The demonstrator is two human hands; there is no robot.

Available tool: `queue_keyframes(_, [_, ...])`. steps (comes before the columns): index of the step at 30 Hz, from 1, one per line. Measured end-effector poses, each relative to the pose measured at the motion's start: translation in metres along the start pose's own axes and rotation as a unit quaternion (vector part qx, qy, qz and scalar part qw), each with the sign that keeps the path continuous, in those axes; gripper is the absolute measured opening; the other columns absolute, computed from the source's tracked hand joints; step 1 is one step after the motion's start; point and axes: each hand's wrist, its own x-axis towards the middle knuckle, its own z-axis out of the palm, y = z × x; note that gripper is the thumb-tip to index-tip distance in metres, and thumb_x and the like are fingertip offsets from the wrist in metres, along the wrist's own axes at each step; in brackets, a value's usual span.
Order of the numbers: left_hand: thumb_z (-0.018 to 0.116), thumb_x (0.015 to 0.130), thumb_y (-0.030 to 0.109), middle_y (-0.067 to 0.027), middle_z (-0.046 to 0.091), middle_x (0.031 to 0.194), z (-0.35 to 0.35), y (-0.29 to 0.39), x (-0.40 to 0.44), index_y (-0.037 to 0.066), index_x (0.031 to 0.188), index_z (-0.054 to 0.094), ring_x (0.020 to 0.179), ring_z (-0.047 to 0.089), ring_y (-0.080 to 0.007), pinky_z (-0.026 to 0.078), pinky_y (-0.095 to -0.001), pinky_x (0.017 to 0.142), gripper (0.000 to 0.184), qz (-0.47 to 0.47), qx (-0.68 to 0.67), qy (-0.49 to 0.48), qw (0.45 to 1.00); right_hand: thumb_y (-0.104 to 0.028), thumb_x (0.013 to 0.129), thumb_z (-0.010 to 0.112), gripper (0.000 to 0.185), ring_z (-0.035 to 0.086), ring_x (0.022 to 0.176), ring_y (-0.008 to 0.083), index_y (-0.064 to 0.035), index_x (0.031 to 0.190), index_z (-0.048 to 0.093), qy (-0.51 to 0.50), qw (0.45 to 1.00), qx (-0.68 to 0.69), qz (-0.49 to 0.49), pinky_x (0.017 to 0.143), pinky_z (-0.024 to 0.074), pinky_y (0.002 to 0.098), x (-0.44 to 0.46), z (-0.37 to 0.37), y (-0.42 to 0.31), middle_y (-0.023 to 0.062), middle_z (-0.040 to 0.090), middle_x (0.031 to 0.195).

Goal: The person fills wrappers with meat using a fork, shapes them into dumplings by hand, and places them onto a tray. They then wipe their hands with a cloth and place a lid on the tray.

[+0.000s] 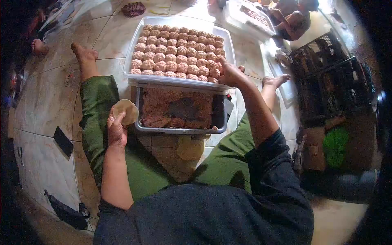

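Observation:
My left hand (116, 127) is closed on round, thin dough wrappers (130, 112), held beside the left end of a dark tub. At the right end of a clear plastic tray (179, 21), my right hand (231, 75) reaches over the rim with its fingers curled down by the last dumplings; whatever is in them is hidden. Rows of round, lumpy, pinkish dumplings (171, 58) fill the tray. Just below it is the dark tub (179, 131), with reddish-brown minced filling (157, 104) around a scraped, dark patch of its bottom.
A pale yellow round thing (190, 148) lies on the floor between my legs. A black flat object (63, 142) and a black pouch (67, 210) are at left. Another person (295, 20) sits at upper right by a second tray (250, 18). Black crates (330, 69) stand at right.

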Motion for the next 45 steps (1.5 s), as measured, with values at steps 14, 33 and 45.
queue_keyframes(14, [0.05,0.078,0.004,-0.0129,0.056,0.112,0.012,0.009,-0.013,-0.001,0.115,0.049,0.104,0.055,-0.0243,0.045,-0.0355,0.09,0.037,0.024,-0.035,-0.04,0.998,-0.004,0.075,0.057,0.038,0.062,0.087,0.0205,-0.0202,0.11,0.058,0.2,0.97,-0.086,-0.104,0.077,0.0421,0.0421,-0.062,-0.002,-0.059,0.0111,0.065,0.092])
queue_keyframes(33, [0.037,0.094,0.032,-0.0155,0.053,0.119,0.015,0.0,-0.01,0.003,0.124,0.041,0.11,0.052,-0.0262,0.041,-0.0388,0.095,0.042,0.019,-0.145,-0.042,0.988,-0.018,0.081,0.051,0.019,0.063,0.067,0.0246,-0.0009,0.083,0.06,-0.064,0.948,-0.147,-0.275,0.057,0.0492,0.0362,-0.034,0.104,-0.087,0.0139,0.062,0.071])
queue_keyframes(45, [0.032,0.095,0.028,-0.0079,0.051,0.121,0.03,-0.02,-0.013,0.007,0.127,0.04,0.106,0.052,-0.0191,0.043,-0.0326,0.088,0.039,0.05,-0.059,0.057,0.995,-0.015,0.074,0.054,0.017,0.065,0.076,0.0313,-0.0053,0.074,0.068,0.003,0.954,-0.233,-0.187,0.065,0.0517,0.0408,-0.021,0.126,-0.153,0.0169,0.065,0.079])
